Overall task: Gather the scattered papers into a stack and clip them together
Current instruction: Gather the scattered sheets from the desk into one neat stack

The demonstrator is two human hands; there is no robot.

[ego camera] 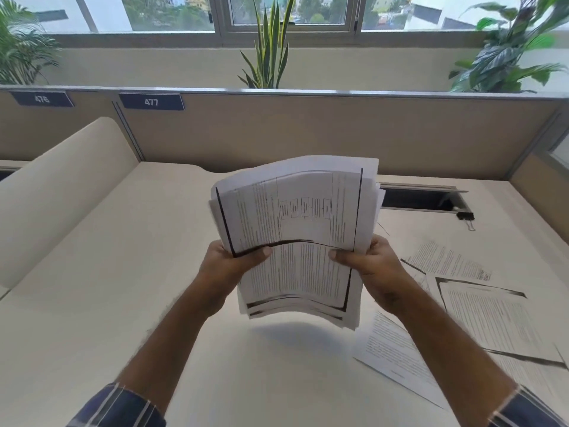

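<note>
My left hand and right hand grip the paper stack at its side edges, lifted off the desk. It's light, floppy, bowing, edges uneven. Loose sheets lie right; binder clip beyond them.
</note>
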